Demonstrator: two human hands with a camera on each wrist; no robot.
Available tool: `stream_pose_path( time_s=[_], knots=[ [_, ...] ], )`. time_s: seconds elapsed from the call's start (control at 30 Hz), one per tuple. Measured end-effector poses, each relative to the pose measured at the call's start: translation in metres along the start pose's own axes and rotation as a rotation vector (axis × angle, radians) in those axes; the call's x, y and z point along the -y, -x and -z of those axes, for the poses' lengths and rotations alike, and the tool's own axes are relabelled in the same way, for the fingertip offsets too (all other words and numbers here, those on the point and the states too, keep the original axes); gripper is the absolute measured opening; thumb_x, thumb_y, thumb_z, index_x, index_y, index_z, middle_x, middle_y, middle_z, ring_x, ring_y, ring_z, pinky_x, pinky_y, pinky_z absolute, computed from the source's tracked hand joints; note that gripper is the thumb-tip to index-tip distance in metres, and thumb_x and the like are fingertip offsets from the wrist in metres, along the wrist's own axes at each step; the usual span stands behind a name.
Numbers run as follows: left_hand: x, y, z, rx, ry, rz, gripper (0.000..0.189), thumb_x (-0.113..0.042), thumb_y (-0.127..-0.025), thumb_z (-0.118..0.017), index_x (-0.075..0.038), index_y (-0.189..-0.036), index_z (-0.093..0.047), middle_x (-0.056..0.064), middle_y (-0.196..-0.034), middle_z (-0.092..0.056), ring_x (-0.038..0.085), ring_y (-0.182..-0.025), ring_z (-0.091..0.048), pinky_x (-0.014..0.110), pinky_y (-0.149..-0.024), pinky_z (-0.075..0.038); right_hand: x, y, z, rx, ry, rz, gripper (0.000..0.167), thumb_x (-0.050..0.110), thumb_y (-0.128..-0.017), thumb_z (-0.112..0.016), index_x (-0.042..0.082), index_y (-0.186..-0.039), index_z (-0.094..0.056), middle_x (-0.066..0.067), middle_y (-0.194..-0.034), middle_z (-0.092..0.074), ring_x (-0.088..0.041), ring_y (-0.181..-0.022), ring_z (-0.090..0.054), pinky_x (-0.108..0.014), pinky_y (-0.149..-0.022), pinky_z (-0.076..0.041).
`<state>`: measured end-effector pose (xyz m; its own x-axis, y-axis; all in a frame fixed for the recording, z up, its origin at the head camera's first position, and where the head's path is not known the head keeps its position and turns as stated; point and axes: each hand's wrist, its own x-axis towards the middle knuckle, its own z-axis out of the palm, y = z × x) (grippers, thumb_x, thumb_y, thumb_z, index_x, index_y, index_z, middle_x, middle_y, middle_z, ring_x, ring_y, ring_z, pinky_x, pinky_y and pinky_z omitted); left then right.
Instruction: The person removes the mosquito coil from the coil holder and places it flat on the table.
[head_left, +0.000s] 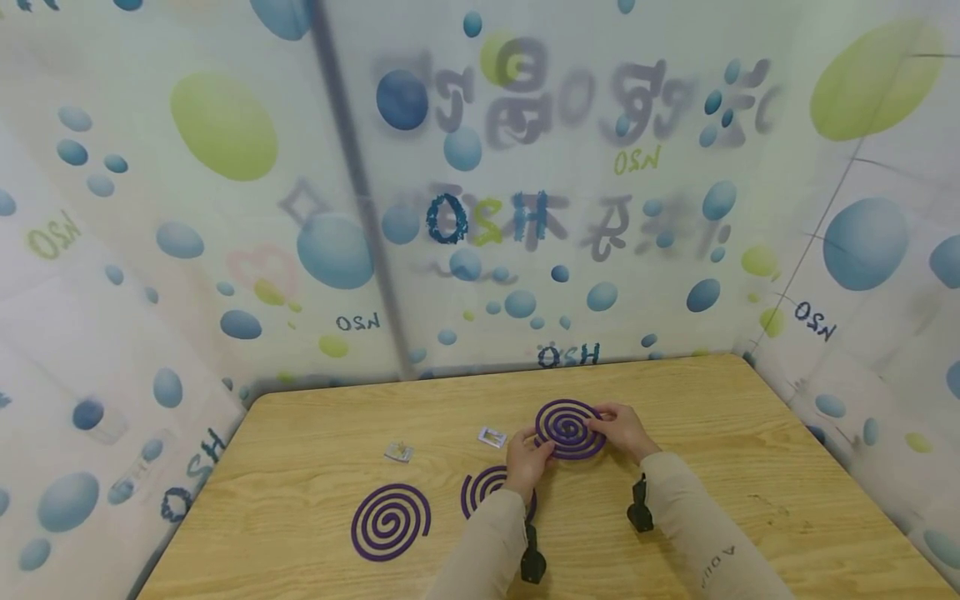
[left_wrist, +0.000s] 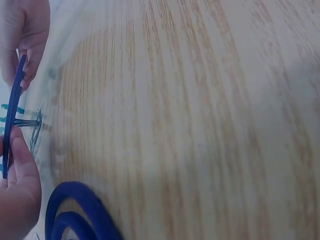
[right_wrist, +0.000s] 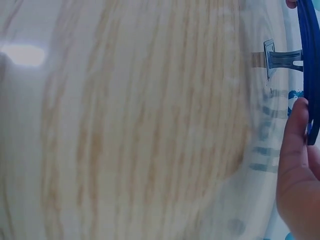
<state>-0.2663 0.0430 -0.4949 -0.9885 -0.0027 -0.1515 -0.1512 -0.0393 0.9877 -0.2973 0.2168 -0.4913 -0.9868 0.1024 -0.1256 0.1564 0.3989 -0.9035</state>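
A purple mosquito coil (head_left: pixel 562 406) is held up above the table by both hands. My left hand (head_left: pixel 527 460) pinches its left edge, and my right hand (head_left: pixel 622 429) pinches the right edge. Seen edge-on in the wrist views, the coil (left_wrist: pixel 16 95) has a thin metal coil stand (right_wrist: pixel 285 60) sticking out from near its middle, with the flat base away from it. Whether the stand's tip is fixed in the coil cannot be seen. Below my left forearm lies a second coil (head_left: pixel 467 497), partly hidden by the hand and sleeve.
Another purple coil (head_left: pixel 428 510) lies flat further left on the wooden table (head_left: pixel 300 467). Two small metal stands, one on the left (head_left: pixel 399 452) and one nearer the hands (head_left: pixel 492 437), lie behind the coils. A patterned curtain (head_left: pixel 480 283) surrounds the table's back and sides.
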Motion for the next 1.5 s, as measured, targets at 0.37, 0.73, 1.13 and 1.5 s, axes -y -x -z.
stream_pose_path(
  time_s=[0.37,0.73,1.13,1.5],
  knots=[
    [0.0005,0.0011,0.0004,0.006,-0.007,-0.019,0.039,0.005,-0.08,-0.058,0.01,-0.116,-0.044,0.013,-0.08,-0.063,0.011,-0.061,-0.057,0.029,-0.06,-0.053,0.0016,0.0015,0.0003,-0.005,-0.001,0.004,0.035,0.008,-0.083,-0.06,-0.009,-0.112,-0.05,-0.019,-0.096,-0.057,-0.02,-0.079,-0.057,-0.03,-0.067,-0.051],
    [-0.0002,0.0003,-0.0001,-0.008,-0.028,0.03,0.041,0.002,-0.08,-0.059,0.012,-0.117,-0.045,0.009,-0.077,-0.062,0.01,-0.057,-0.056,0.023,-0.056,-0.05,-0.0036,0.0012,0.0019,0.01,-0.024,0.051,0.039,0.018,-0.08,-0.066,-0.009,-0.105,-0.056,-0.017,-0.09,-0.06,-0.022,-0.078,-0.057,-0.029,-0.067,-0.051],
    [0.0061,-0.0014,0.0,0.005,0.021,-0.004,0.04,0.008,-0.079,-0.058,0.009,-0.116,-0.044,0.015,-0.086,-0.063,0.011,-0.065,-0.058,0.025,-0.06,-0.052,0.0031,0.0041,-0.0007,-0.02,0.043,-0.001,0.037,0.009,-0.081,-0.063,-0.01,-0.111,-0.051,-0.021,-0.097,-0.057,-0.025,-0.082,-0.057,-0.032,-0.069,-0.051],
    [0.0042,0.0,0.0014,0.029,0.027,-0.001,0.041,0.007,-0.08,-0.057,0.006,-0.118,-0.042,0.017,-0.089,-0.063,0.013,-0.067,-0.058,0.026,-0.062,-0.052,0.0012,0.0009,0.0,-0.022,0.037,0.0,0.036,0.009,-0.08,-0.063,-0.009,-0.109,-0.051,-0.02,-0.095,-0.056,-0.025,-0.082,-0.056,-0.033,-0.07,-0.05]
  ],
)
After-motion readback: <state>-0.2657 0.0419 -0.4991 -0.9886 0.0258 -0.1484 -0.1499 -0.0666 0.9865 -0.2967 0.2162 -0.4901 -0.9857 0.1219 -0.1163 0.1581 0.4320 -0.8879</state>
